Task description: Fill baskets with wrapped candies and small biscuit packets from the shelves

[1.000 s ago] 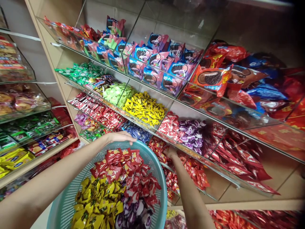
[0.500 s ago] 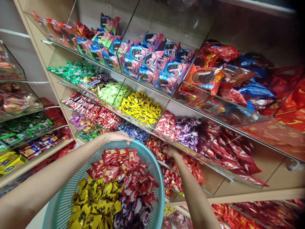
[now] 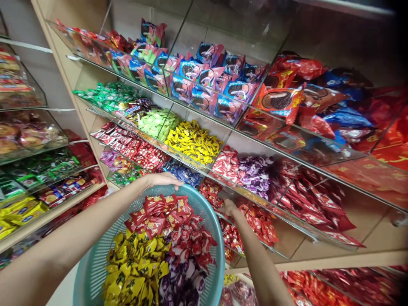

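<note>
My left hand is closed over the far rim of a teal plastic basket. In it lie yellow-wrapped candies, red flat candy packets, red-and-white twist-wrapped candies and purple-and-white ones. To the right of the basket, my right hand reaches in under a glass shelf, at a compartment of red-wrapped candies. Its fingertips are partly hidden, and I cannot make out whether they hold a candy.
Tilted glass-fronted shelves hold cookie packs, yellow candies, green candies and purple candies. The glass shelf edge runs just above my right forearm. Another packed rack stands at left.
The basket and my left hand have shifted slightly right in view, as have the shelves. My right hand stays at the red candies, slightly lower in view.
</note>
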The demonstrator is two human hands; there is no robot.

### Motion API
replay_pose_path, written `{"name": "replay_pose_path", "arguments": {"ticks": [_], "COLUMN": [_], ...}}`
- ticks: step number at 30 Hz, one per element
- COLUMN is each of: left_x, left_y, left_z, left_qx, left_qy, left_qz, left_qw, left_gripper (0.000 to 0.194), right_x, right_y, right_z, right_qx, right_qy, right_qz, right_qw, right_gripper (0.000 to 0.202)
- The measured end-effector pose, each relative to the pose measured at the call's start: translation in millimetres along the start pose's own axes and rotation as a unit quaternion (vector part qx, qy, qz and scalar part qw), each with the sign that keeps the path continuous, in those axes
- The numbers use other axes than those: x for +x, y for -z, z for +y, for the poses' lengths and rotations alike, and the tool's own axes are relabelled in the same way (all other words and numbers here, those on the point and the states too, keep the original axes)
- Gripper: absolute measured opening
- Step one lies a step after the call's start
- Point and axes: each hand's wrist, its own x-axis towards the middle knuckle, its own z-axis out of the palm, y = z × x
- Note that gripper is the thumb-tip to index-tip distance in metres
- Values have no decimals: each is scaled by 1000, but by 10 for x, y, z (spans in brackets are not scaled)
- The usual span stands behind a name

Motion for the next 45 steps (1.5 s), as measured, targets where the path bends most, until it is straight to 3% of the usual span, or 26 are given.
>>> {"name": "replay_pose_path", "arguments": {"ticks": [6, 14, 19, 25, 32, 36, 39, 45], "left_x": [-15, 2, 10, 32, 11, 27, 42, 33], "left_y": [0, -6, -23, -29, -18, -13, -15, -25], "left_z": [-51, -120, -109, -79, -80, -121, -151, -180], "left_qx": [28, 12, -3, 7, 7, 4, 1, -13], "left_qy": [-32, -44, -29, -18, -34, -43, -53, -49], "left_qz": [1, -1, 8, 26, 13, 11, 5, 6], "left_qw": [999, 999, 1000, 999, 999, 999, 999, 999], "left_gripper": [41, 41, 46, 46, 44, 43, 42, 42], "right_x": [-67, -78, -53, -33, -168, -455, -755, -1159], "right_y": [20, 352, 257, 103, 372, 583, 688, 844], "right_z": [-56, -213, -240, -208, -193, -220, -391, -1242], "right_qx": [-44, -95, -80, -63, -60, -67, -99, -48], "right_qy": [10, -13, -19, -50, -54, -30, 21, 246], "right_qz": [-15, -50, -72, -43, -37, -17, -5, -24], "right_qw": [999, 994, 994, 996, 996, 997, 995, 968], "right_gripper": [49, 47, 43, 50, 41, 38, 41, 46]}}
